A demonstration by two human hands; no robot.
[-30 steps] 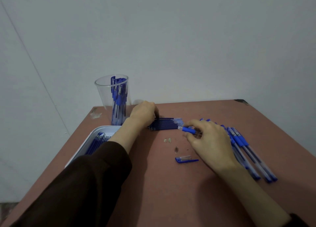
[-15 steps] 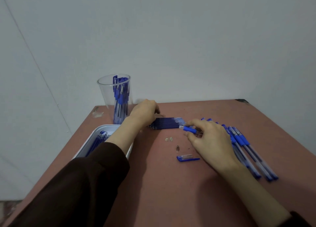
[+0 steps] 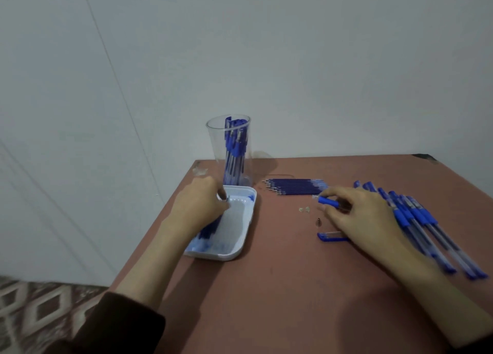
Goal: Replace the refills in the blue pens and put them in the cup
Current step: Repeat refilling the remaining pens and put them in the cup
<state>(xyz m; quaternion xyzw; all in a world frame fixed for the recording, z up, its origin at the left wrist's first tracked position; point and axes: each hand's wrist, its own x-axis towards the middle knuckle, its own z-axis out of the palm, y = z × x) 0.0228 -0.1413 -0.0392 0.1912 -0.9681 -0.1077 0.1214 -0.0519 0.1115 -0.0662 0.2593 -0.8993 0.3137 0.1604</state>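
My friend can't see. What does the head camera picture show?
A person's right hand pinches a blue pen over a brown table, while the left hand is over a white tray. A clear cup of pens stands behind the tray, with a row of refills to its right.

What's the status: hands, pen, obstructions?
Left hand over white tray, grip unclear. Right hand pinches blue pen. Refills alongside, nothing between.
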